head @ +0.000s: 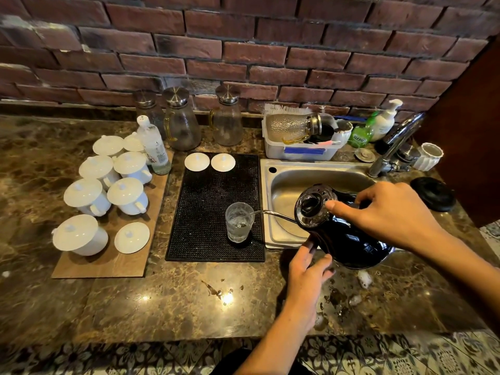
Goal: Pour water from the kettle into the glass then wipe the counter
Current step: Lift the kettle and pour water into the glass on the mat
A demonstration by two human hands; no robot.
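Note:
A black gooseneck kettle point(349, 239) is tilted to the left over the sink's front corner. Its thin spout reaches over the rim of a clear glass point(239, 222), which stands on a black rubber mat point(211, 185) and holds some water. My right hand point(384, 212) grips the kettle's handle, with the thumb pressing on the lid. My left hand point(308, 266) touches the kettle's lower side from below. The brown marble counter point(176, 301) in front carries wet splashes and small dark spots.
A steel sink point(286, 180) with a tap point(392, 147) lies behind the kettle. The kettle's black base point(434, 193) sits at the right. White lidded cups point(108, 185) stand on a board at left. Glass jugs point(181, 123), a drying tub point(300, 147) and soap bottles line the brick wall.

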